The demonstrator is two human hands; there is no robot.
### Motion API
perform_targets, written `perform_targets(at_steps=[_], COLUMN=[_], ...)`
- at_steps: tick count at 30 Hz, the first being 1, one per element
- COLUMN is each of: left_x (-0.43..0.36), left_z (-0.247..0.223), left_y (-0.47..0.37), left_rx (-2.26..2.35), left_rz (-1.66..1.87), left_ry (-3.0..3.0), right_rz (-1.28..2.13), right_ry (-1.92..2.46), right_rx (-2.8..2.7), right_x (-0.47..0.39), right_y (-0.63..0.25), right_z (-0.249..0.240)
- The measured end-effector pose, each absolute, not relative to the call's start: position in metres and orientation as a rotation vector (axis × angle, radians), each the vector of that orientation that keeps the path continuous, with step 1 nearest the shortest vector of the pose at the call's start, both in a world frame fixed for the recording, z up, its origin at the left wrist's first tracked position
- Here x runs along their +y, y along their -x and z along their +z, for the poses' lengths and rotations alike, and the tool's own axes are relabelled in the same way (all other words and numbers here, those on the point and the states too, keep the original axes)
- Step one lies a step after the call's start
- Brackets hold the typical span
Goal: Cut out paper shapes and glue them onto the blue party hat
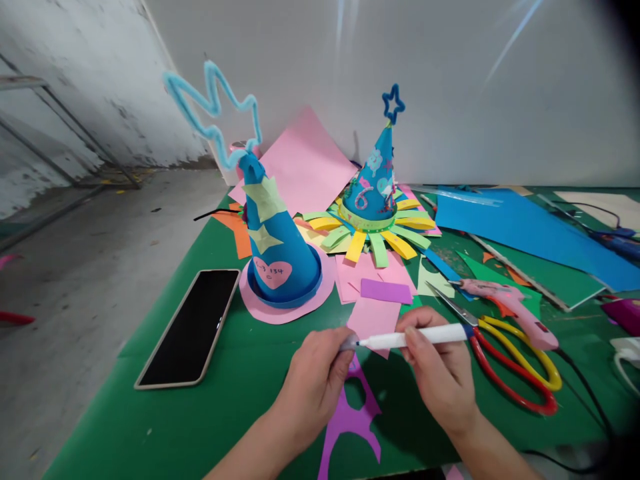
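– Purple cut-out scrap with curved gaps (349, 417) lies closest, flat on the green desk (165, 427). What are the hands doing above it?

– Right hand (443, 377): its grip is closed around a slim white marker with a dark blue end (385, 341). Left hand (315, 373): its grip is pinched narrow, apparently on a small greyish cap (349, 343), though fingers hide most of that.

– So where exactly is the marker?

– Nearly level, held over the desk between both hands, in front of some pale pink paper pieces (374, 317). Its blue tip points at the left fingers.

– What could go wrong?

– If tip and cap sit out of line, I'd expect ink on the left fingertips. A loose pinch could drop the cap among the scraps. And a careless outward swing of the right hand might knock the red-and-yellow-handled metal scissors (461, 311) close by.
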State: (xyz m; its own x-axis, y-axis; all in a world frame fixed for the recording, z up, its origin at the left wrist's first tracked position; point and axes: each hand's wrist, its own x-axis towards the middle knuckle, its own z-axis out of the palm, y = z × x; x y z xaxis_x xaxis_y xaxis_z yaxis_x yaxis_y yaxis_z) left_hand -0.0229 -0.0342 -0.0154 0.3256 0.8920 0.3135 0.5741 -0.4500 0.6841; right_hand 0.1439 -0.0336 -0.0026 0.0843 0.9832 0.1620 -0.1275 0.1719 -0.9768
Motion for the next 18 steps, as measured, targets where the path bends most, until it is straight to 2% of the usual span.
perform_targets(at_steps=[8,14,18], left_x=[-0.028,-0.028,-0.03], left_z=[-0.013,-0.016,-0.017], left_y=[0.03,0.034,0.033], left_rx=[1.238,1.233,1.224], left_rz=[0.878,0.861,0.87], left_ry=[-2.26,-2.281,-2.298], right_rz=[1.18,1.351,1.34], right_ry=[1.048,1.009,1.044], right_rx=[-1.275,-1.192,-1.129], right_x=[-0.019,-0.017,-0.02], right_y=[-0.137,-0.131,-0.129], right_z=[0.012,0.004,-0.003])
